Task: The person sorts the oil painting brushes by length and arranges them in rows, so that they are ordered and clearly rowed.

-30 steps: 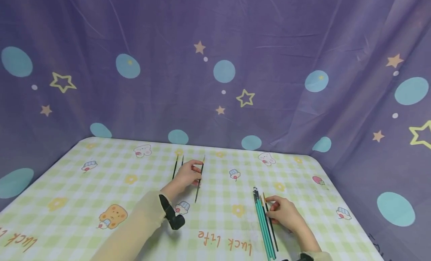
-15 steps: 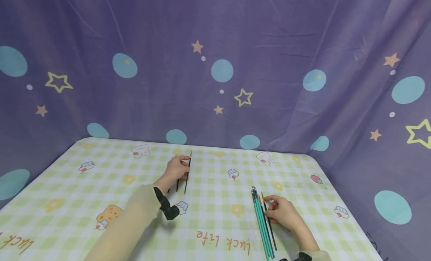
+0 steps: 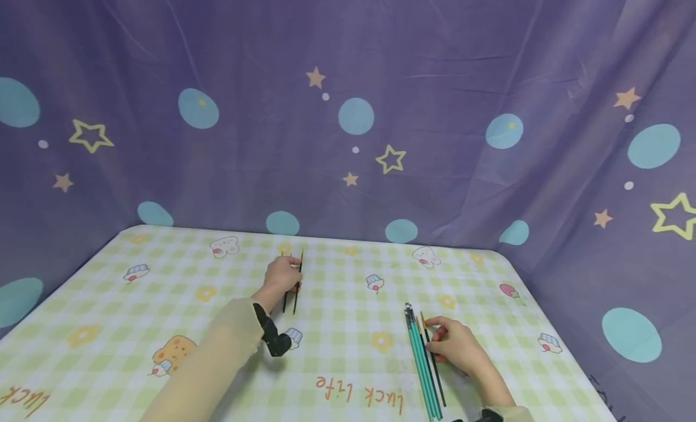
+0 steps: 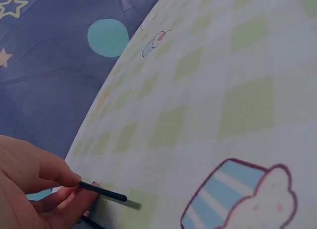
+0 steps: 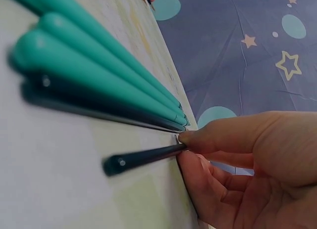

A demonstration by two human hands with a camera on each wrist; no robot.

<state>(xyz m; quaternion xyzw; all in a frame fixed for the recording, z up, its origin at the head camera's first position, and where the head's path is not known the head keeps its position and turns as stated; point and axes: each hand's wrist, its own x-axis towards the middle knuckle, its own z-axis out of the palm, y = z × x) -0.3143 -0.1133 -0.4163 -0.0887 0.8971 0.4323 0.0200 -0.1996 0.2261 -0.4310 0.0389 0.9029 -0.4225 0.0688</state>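
Observation:
At the back left of the table, my left hand (image 3: 283, 274) pinches a thin black paintbrush (image 3: 296, 300) between thumb and fingers. Its handle (image 4: 106, 191) points away from the fingertips in the left wrist view. Other thin black paintbrushes (image 3: 285, 302) lie close beside it, partly hidden by the hand. On the right, my right hand (image 3: 458, 346) pinches another black paintbrush (image 5: 143, 160) by thumb and fingertips. Just left of that brush lies a row of several teal-handled paintbrushes (image 3: 422, 366), with a further black-handled brush (image 5: 94, 106) against them.
A green-and-white checked cloth (image 3: 348, 325) with printed cakes, flowers and lettering covers the table. Behind it and to the sides hangs a purple curtain (image 3: 348, 198) with stars and blue dots.
My left hand has carried its black paintbrush to the left, up close to the other thin black brushes. The right hand stays at its brush beside the teal ones.

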